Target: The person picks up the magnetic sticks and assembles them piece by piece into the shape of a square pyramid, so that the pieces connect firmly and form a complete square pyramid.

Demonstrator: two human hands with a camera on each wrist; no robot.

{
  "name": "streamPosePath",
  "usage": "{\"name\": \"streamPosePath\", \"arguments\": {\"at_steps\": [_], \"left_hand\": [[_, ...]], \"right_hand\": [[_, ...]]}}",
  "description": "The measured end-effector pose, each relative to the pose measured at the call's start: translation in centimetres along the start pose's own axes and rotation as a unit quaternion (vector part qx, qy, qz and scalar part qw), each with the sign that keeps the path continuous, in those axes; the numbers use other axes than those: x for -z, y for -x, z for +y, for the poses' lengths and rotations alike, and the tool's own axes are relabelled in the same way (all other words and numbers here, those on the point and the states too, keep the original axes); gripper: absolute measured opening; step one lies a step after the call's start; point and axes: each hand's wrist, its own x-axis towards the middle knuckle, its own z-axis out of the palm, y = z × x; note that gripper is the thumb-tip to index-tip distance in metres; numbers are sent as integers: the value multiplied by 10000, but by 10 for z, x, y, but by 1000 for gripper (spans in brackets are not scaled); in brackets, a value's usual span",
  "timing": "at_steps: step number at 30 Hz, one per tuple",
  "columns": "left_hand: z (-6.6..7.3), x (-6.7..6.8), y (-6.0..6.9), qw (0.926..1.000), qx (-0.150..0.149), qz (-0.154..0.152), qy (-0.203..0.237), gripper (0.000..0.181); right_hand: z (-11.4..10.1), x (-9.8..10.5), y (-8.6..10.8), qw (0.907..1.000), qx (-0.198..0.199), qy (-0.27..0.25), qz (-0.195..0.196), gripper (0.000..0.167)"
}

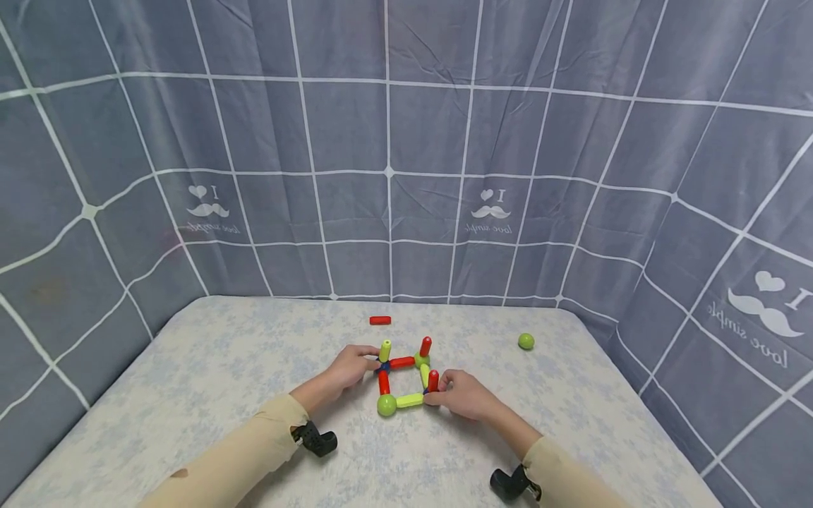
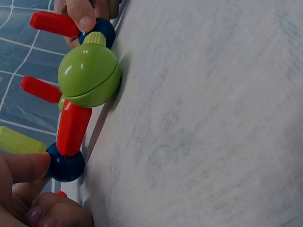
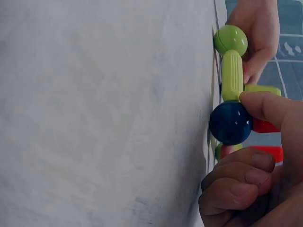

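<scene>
On the table, magnetic rods and balls form a square frame with a ball at each corner. My left hand [image 1: 351,367] pinches the far-left blue ball [image 2: 66,163], from which a yellow-green rod [image 1: 385,350] stands up. At the near-right corner, my right hand [image 1: 466,394] grips another blue ball [image 3: 231,123], which carries an upright red rod [image 1: 433,381]. The near-left green ball [image 1: 386,405] joins a red rod [image 2: 74,128] and a yellow-green rod [image 3: 232,75]. A second upright red rod [image 1: 426,346] tops the far-right green ball [image 1: 422,360]. Fingers partly hide both blue balls.
One loose red rod [image 1: 380,320] lies beyond the frame, towards the table's back edge. A loose green ball [image 1: 526,341] sits to the far right. Grey checked curtains [image 1: 356,204] enclose the pale patterned table [image 1: 254,353] at the back and sides.
</scene>
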Motion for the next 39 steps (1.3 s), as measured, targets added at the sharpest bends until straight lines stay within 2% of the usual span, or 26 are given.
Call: {"name": "streamPosePath", "arguments": {"at_steps": [9, 12, 18, 20, 23, 27, 30, 39], "left_hand": [[1, 3, -4, 9999, -10, -111, -37, 39], [0, 3, -5, 9999, -45, -121, -78, 39], [-1, 3, -6, 9998, -112, -180, -64, 39], [-2, 3, -5, 9997, -121, -193, -45, 39], [-4, 2, -5, 9998, -105, -187, -23, 39], [-6, 2, -6, 9998, -96, -166, 1, 38], [-7, 3, -6, 9998, -98, -191, 28, 38], [-7, 2, -7, 9995, -153, -280, 38, 39]], "right_hand": [[-1, 1, 4, 9999, 1, 51, -129, 39], [2, 6, 3, 9994, 78, -2, -327, 37], [10, 26, -4, 9950, 129, -545, -823, 26], [14, 30, -9, 9947, 127, -695, -744, 24], [17, 31, -22, 9952, 59, -904, -358, 23], [18, 29, -40, 9944, -22, -1057, 75, 30], [17, 28, -49, 9941, 28, -1078, 83, 36], [14, 21, -66, 9904, 246, -1340, -246, 54]]}}
